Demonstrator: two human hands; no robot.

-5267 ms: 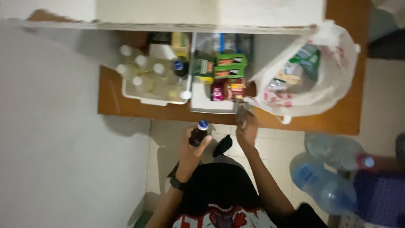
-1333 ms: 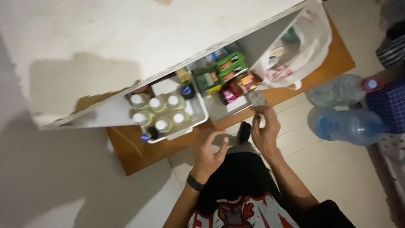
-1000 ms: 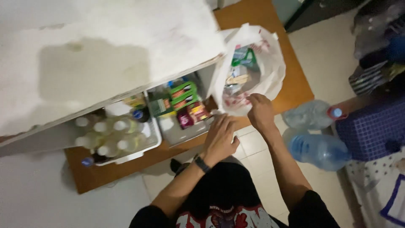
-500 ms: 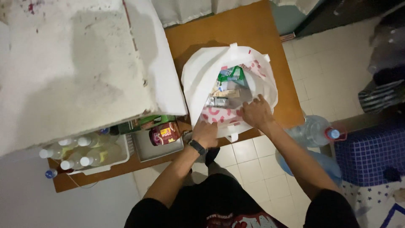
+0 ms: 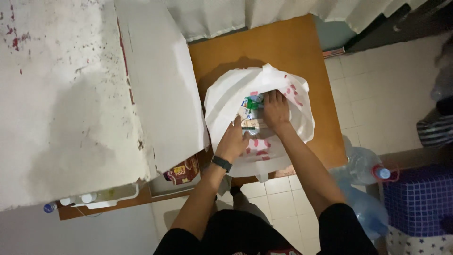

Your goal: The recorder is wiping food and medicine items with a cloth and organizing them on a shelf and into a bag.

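Standing left is a white fridge (image 5: 71, 104); beside it a white plastic bag (image 5: 226, 101) sits on the wooden table (image 5: 278, 45). The left hand (image 5: 233, 140) grips the bag's near edge, the right hand (image 5: 275, 111) presses flat on packets (image 5: 249, 111) inside.

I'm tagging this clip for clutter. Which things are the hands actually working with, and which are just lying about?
In hand:
white plastic bag
packets inside the bag
left hand, at the bag's opening
right hand, reaching into the bag

Lying about:
large water bottles on the floor
blue basket
wooden table under the bag
bottles in the white door shelf
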